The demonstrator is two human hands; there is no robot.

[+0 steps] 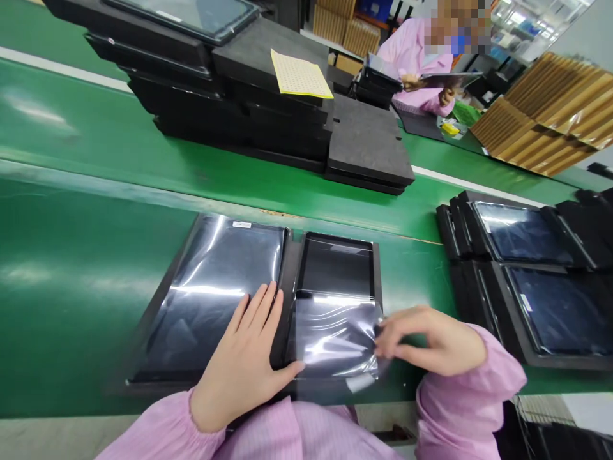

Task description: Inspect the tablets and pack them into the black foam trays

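Observation:
Two dark flat screens in black foam trays lie side by side in front of me. My left hand (251,351) rests flat with spread fingers on the left screen (225,262), which is under glossy clear film, and its thumb reaches the right tray. On the right screen (338,265) a clear plastic film (330,338) covers the nearer half; the far half shows bare. My right hand (421,338) pinches the film's right edge, slightly smeared by motion. A whitish tab (360,382) sticks out at the film's near right corner.
Stacked black foam trays (230,121) stand across the green table (71,268), with a yellow sheet (301,75) on top. More trayed screens (560,310) are piled at right. Beyond, a person in pink (416,51) holds a flat panel near cardboard dividers (550,121).

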